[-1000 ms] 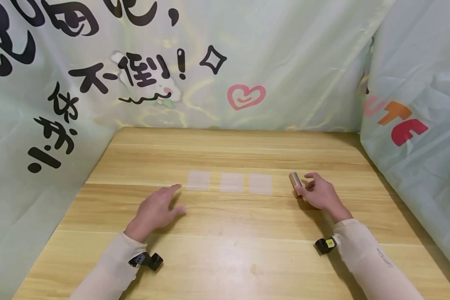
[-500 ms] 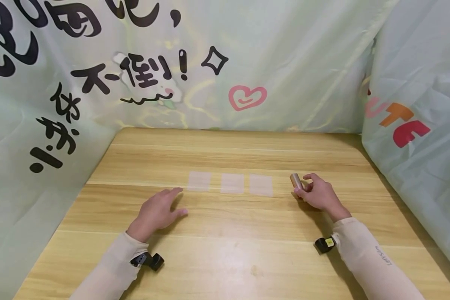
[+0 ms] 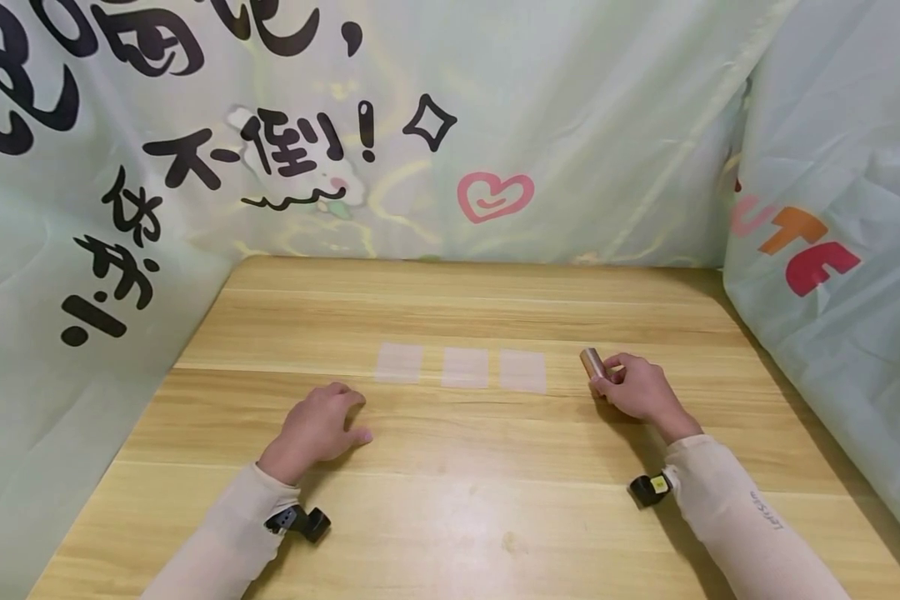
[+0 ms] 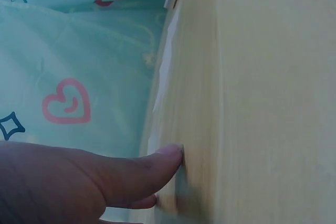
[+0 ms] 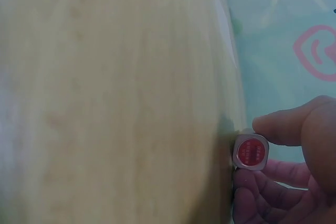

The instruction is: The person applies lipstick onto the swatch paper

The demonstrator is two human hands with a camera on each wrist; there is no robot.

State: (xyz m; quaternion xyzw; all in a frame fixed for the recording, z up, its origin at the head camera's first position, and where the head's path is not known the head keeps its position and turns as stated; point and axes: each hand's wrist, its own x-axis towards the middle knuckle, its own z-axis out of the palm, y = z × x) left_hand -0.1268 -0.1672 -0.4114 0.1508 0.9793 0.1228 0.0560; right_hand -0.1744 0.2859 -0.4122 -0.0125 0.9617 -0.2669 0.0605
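Note:
On the right of the table, my right hand point(image 3: 641, 390) pinches a lipstick tube point(image 3: 591, 362) between thumb and fingers. The tube is brownish and metallic and lies low at the table surface. Its square end with a red round label point(image 5: 251, 152) faces the camera in the right wrist view. My left hand point(image 3: 317, 432) hovers low over the left part of the table, fingers loosely bent and holding nothing; its thumb point(image 4: 157, 169) shows in the left wrist view. Nearest to it is the left one of three pale square patches point(image 3: 399, 363).
The middle patch point(image 3: 465, 367) and the right patch point(image 3: 522, 371) continue the row across the wooden table point(image 3: 450, 467). A printed cloth point(image 3: 607, 125) hangs behind the table and along both sides. A small camera sits on each wrist.
My left hand has drawn slightly back toward me, and its fingers have bent more. The right hand's fingers have closed in on the lipstick tube, which has barely moved.

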